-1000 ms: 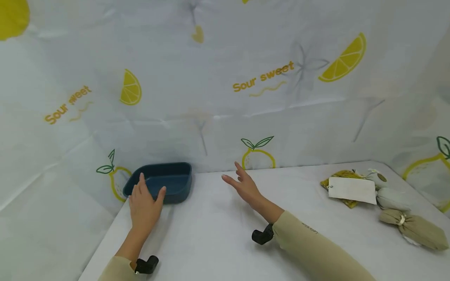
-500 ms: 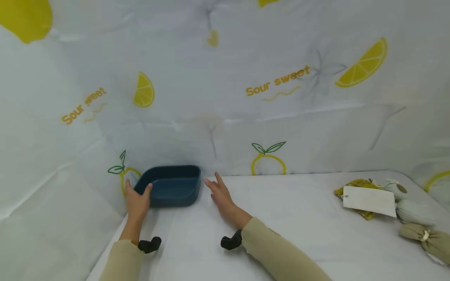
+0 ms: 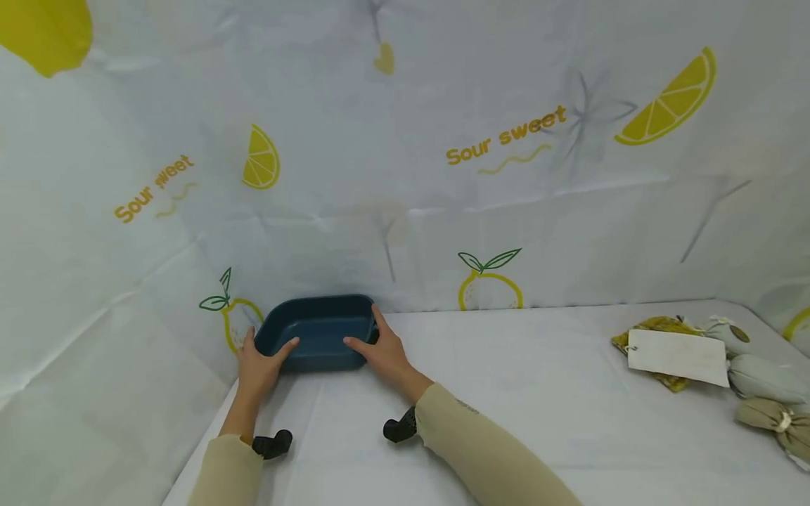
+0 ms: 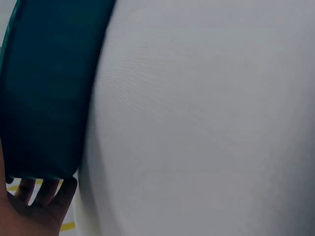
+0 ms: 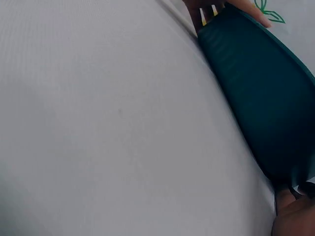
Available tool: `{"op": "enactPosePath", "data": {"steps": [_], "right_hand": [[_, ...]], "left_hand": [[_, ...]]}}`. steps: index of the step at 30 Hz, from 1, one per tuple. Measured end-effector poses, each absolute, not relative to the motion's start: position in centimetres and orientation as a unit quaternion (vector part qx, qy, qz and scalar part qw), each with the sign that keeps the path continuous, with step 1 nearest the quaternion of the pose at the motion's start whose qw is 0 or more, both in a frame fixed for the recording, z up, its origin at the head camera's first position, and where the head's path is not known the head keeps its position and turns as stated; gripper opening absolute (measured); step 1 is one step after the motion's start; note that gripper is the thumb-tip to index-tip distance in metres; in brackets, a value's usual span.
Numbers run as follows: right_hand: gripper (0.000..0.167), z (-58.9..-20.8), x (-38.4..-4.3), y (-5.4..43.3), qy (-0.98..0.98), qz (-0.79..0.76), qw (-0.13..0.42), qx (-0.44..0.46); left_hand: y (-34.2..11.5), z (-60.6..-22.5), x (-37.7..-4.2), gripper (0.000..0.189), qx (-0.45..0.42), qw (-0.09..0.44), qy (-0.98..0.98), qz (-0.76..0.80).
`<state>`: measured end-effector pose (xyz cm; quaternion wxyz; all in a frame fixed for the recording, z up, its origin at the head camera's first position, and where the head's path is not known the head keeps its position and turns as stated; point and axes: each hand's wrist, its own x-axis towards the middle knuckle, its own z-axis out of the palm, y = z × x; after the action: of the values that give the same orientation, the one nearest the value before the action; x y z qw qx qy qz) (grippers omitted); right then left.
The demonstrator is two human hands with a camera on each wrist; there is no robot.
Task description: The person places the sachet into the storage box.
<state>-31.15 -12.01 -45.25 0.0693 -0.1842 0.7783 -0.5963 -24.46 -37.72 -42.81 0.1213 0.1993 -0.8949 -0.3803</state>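
Note:
A dark blue rectangular basin (image 3: 325,360) sits at the back left of the white table, near the printed cloth. My left hand (image 3: 258,371) grips its left end, thumb over the rim and fingers along the outside. At the opposite end, my right hand (image 3: 389,357) holds the basin the same way. In the left wrist view, the fingers (image 4: 59,201) lie against the end wall of the basin (image 4: 49,88). The right wrist view has the basin's long side (image 5: 266,83), with part of the right hand (image 5: 295,216) low in the corner. No contents are visible inside it.
Small tied cloth pouches lie at the table's right: a yellow patterned one (image 3: 654,325), a pale grey one (image 3: 762,376) and a tan one (image 3: 762,414). A white tag (image 3: 678,357) covers part of the yellow pouch. Lemon-print cloth (image 3: 354,253) hangs behind the table.
Both hands have come to the basin: the left to its left end, the right moving left to its right end. Each now grips it. The head view has shifted slightly.

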Motion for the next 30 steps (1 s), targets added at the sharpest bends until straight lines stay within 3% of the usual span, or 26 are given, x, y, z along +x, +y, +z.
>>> {"op": "enactPosePath", "data": {"steps": [11,30], "right_hand": [[0.095,-45.5,-31.6,-6.9,0.774,-0.597,0.078,-0.199],[0.109,-46.1,-29.8,1.2,0.812,-0.561,0.021,-0.157]], "left_hand": [[-36.0,-43.5,-24.2,0.116,0.133,0.073,-0.926,-0.345],[-27.7,-45.7,-25.6,0.111,0.068,0.108,-0.884,-0.450]]}}
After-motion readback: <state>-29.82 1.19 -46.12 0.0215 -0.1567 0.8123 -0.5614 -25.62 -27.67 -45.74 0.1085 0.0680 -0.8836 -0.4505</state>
